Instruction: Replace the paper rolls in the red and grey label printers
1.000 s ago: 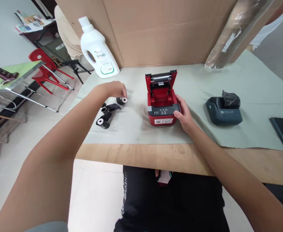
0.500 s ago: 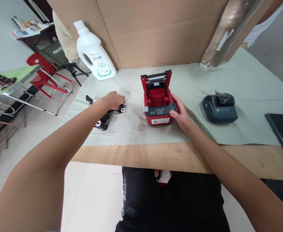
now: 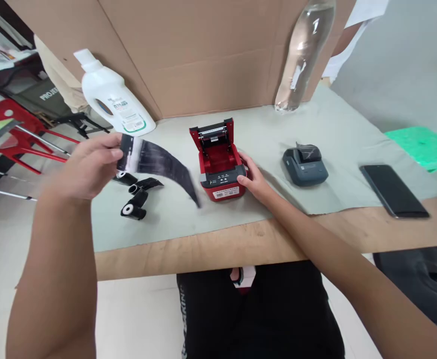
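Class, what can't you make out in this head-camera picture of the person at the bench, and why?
All in the head view:
Print on the label of the red printer: too small to read.
Surface of the black strip: smeared by motion blur.
The strip's gripped end: covered by the fingers of the left hand.
Farthest black roll: partly hidden by the strip.
Green object: cut off by the right edge.

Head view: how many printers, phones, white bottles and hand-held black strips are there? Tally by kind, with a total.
Red printer and dark printer: 2
Phone: 1
White bottle: 1
Black strip in the left hand: 1
Total: 5
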`<state>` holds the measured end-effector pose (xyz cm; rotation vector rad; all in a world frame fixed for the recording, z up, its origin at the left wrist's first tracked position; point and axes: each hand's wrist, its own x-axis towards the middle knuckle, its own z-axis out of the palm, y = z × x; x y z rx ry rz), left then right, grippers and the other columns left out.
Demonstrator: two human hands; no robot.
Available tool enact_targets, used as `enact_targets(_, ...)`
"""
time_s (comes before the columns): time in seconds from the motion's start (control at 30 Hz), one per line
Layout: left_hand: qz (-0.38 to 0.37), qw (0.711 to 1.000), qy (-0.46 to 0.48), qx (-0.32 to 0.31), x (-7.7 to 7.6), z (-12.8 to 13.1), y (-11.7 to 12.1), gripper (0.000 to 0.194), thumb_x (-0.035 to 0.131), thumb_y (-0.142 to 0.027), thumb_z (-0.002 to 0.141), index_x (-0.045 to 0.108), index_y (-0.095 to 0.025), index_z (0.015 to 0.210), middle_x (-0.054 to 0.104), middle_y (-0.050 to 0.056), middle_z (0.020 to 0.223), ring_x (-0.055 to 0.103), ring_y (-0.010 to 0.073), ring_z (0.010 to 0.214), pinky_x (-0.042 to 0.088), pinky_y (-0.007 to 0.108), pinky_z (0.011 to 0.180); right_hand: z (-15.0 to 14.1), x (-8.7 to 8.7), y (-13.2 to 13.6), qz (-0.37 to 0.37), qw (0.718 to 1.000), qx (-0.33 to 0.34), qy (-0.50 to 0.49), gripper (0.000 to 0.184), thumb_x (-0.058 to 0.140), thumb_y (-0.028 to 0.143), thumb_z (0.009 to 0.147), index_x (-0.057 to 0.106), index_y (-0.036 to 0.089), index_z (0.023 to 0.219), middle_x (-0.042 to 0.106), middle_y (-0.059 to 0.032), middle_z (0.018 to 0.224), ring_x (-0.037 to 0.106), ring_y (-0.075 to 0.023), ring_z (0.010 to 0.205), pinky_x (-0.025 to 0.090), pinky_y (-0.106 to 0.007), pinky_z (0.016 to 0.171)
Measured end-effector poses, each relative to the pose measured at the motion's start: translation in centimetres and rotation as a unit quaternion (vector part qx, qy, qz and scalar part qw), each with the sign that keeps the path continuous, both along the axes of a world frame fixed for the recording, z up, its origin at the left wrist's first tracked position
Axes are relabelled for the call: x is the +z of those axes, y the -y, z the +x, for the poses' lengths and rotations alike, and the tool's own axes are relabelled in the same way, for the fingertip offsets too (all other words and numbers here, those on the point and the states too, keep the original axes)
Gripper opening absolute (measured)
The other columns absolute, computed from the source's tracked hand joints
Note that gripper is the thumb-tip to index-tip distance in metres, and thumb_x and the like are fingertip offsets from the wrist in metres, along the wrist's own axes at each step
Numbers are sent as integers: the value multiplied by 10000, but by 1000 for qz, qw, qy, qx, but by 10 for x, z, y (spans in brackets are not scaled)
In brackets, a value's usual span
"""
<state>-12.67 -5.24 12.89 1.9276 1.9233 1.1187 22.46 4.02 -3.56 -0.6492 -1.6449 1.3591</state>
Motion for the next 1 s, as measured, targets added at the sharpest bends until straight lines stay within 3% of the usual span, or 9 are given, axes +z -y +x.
enact_targets(0.13, -4, 998, 54, -44, -16, 69, -18, 421, 766, -541, 918, 767, -261, 1232, 768, 92, 1033, 755, 318, 1061, 612, 455, 954, -1, 2, 0, -4, 1000, -1, 3, 1052, 770, 843, 761, 426, 357, 1628, 464, -92, 1724, 425, -393, 1609, 455, -626, 1277)
enact_targets(0.27, -90, 981, 25, -169, -29, 106, -40, 417, 802, -495, 891, 784, -251, 1229, 796, 82, 1072, 755, 292, 981, 615, 434, 900, -2, 1, -2, 9, 1000, -3, -7, 1041, 781, 815, 771, 437, 321, 1621, 448, -108, 1736, 445, -390, 1596, 483, -594, 1255)
enact_targets(0.37, -121, 971, -69, -194, -38, 116, -57, 269, 718, -410, 945, 804, -245, 1140, 816, 70, 1045, 740, 274, 912, 589, 409, 852, -2, -1, -4, 20, 1000, -6, 1, 1035, 763, 826, 779, 434, 327, 1624, 435, -102, 1743, 429, -386, 1606, 470, -595, 1265)
enact_targets(0.57, -156, 958, -213, -113, -53, 126, -78, 185, 669, -281, 952, 807, -268, 1076, 824, 78, 1045, 741, 312, 949, 547, 409, 829, -1, -5, -5, 10, 1000, -2, 5, 1036, 765, 823, 785, 421, 343, 1637, 454, -99, 1720, 402, -373, 1622, 458, -599, 1281)
enact_targets(0.7, -173, 949, -242, -109, -52, 130, -86, 183, 673, -183, 888, 809, -250, 992, 820, 97, 1051, 733, 316, 957, 530, 401, 829, -2, -3, -3, 3, 1000, -5, -3, 1021, 790, 799, 774, 439, 346, 1618, 468, -102, 1706, 413, -366, 1613, 479, -593, 1268)
enact_targets(0.83, -193, 917, -310, -158, -44, 137, -94, 165, 678, -149, 798, 808, -226, 865, 806, 116, 916, 715, 337, 973, 510, 411, 861, -2, -1, -2, 1, 1000, 0, -10, 978, 786, 758, 812, 437, 330, 1619, 498, -116, 1681, 422, -365, 1607, 483, -585, 1260)
enact_targets(0.9, -205, 907, -319, -182, -40, 136, -93, 126, 692, -169, 785, 804, -221, 811, 796, 116, 859, 710, 348, 962, 501, 436, 897, -1, -1, 0, 0, 1000, 2, -14, 964, 795, 736, 822, 440, 319, 1616, 484, -122, 1691, 417, -363, 1611, 485, -569, 1258)
enact_targets(1.0, -165, 947, -208, -181, -45, 128, -82, 267, 608, -346, 963, 828, -224, 874, 805, 104, 884, 717, 317, 928, 505, 457, 951, 1, 4, 1, -10, 1000, 10, -13, 965, 786, 755, 819, 444, 317, 1608, 456, -120, 1718, 399, -358, 1624, 475, -563, 1267)
